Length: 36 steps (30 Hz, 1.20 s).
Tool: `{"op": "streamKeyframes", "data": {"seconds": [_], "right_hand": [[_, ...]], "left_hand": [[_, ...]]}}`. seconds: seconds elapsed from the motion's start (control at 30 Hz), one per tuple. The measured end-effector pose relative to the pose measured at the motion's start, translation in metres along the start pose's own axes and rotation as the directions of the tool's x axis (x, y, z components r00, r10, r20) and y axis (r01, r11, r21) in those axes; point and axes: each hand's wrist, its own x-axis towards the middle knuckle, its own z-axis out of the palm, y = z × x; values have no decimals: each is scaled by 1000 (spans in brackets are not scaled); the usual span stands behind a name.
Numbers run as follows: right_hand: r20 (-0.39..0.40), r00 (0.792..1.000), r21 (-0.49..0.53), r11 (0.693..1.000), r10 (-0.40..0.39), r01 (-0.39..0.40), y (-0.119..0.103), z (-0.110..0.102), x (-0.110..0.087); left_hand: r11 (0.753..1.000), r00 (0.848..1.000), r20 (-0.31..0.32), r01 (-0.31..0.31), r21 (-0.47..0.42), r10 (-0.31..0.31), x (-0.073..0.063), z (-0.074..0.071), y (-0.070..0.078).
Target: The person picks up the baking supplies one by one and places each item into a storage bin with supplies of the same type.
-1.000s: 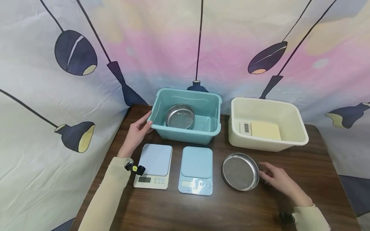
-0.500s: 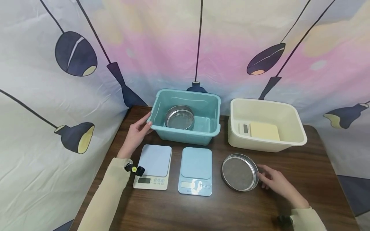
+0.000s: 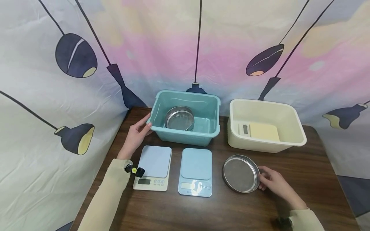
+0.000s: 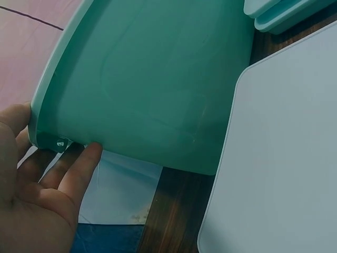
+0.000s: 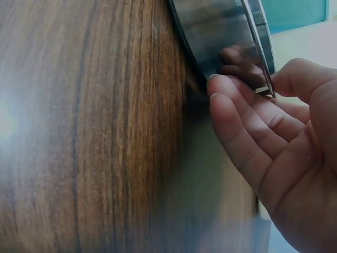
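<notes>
1. Fingers (image 4: 84, 171) of the left hand (image 3: 134, 137) hold the near left corner of a blue-green tub (image 3: 186, 137), gripping it at the rim; some of them are tucked below that edge, against the outer wall.
2. The right hand (image 3: 275, 183) grasps the right side of a round metal sieve (image 3: 240, 175), thumb at the rim and the other fingers against its outer side (the shiny wall mirrors them in the right wrist view).
3. That sieve is at the right of the front row, before a cream tub (image 3: 251, 143); whether its underside is fully down on the dark wooden counter (image 3: 185, 211) I cannot tell.
4. Left of it is a light blue scale (image 3: 196, 164), and farther left a scale with a lavender plate (image 3: 155, 161) (display and buttons toward the person), near the left forearm.
5. Inside the blue-green tub, toward its left, is another round metal piece (image 3: 180, 120) with a mesh-like face; inside the cream tub lies a scale with a yellow plate (image 3: 263, 131).
6. Behind everything hangs a pastel cloth (image 3: 162, 48) printed with dark lamps; both sleeves (image 3: 105, 192) are pale yellow.
</notes>
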Motion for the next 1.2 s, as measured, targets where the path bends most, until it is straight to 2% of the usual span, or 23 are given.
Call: {"op": "streamKeyframes", "data": {"seconds": [0.13, 0.33, 0.7, 0.87, 0.97, 1.2], "right_hand": [[-6, 1000, -12, 1000, -4, 4, -3, -2, -3], [-22, 997, -29, 997, -69, 68, -12, -8, -7], [26, 989, -95, 985, -145, 147, -38, -22, -9], [8, 985, -119, 978, -172, 172, -53, -28, -9], [-13, 979, -131, 971, -205, 202, -61, -32, -7], [-36, 946, -131, 940, -321, 314, -77, -41, -3]], "left_hand": [[1000, 1000, -1, 5, -4, -5, 0, 0, 0], [1000, 1000, -2, 14, -6, -14, 0, -1, 0], [1000, 1000, 1, 6, 11, -6, 0, 0, 1], [1000, 1000, -3, 9, 20, -9, 0, 1, 3], [1000, 1000, 1, 11, 16, -11, 1, 1, 3], [1000, 1000, 2, 7, 2, -7, 1, 1, 1]]}}
